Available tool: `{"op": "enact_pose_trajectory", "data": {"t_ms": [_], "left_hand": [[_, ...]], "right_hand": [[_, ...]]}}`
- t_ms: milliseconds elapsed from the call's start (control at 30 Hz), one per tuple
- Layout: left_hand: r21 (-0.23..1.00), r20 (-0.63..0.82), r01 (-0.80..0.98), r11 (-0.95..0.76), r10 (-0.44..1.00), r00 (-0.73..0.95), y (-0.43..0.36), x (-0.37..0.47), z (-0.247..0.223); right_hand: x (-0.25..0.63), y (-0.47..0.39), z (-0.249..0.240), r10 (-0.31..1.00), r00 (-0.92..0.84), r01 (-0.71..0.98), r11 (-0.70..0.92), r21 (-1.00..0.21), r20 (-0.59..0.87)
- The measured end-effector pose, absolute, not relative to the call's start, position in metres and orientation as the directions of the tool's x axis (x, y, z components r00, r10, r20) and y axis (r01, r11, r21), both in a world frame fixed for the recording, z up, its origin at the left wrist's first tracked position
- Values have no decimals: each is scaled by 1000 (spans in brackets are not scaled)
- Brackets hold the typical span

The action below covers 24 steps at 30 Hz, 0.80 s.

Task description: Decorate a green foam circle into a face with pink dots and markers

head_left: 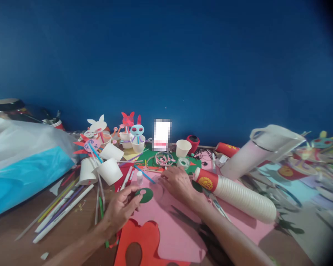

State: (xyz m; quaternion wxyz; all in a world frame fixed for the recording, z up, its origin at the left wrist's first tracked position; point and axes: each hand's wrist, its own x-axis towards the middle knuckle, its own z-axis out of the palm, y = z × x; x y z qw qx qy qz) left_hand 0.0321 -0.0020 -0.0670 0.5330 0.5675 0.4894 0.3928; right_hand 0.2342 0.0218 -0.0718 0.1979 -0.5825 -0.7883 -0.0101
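Note:
My left hand [124, 207] pinches a green paper disc [148, 196] by its left edge; a small pink circle [142, 192] lies on the disc. My right hand [179, 184] is low over the pink sheet [166, 218], its fingers bent together and pointing left; whatever may be under the fingertips is hidden. Just left of those fingertips lies a blue straw [144, 174]. A small white glue bottle [139, 178] stands behind the green disc. Dark scissors [185, 218] rest on the pink sheet, partly behind my right forearm. A tape roll [183, 162] lies beyond my right hand.
At the left are white paper cups [109, 171], pens [63, 214] and a blue plastic bag [30, 181]. Paper animal figures in cups [137, 130] stand at the back. A long cup stack [244, 197] and a pitcher [249, 155] lie right. Red cut-out foam [140, 236] is in front.

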Motion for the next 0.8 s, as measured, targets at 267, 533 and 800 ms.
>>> {"op": "enact_pose_trajectory", "data": {"t_ms": [267,533,800], "left_hand": [[977,-37,208,-51,917,398,-7,11,-63],[973,-4,226,-49,974,226,12,-15,-57],[952,-14,290,-100,930,366,13,-7,-60]], "right_hand": [[233,24,-76,867,-289,911,379,-160,407],[228,13,-60,941,-312,944,323,-68,129],[228,15,-63,948,-304,932,317,-179,93]]}}
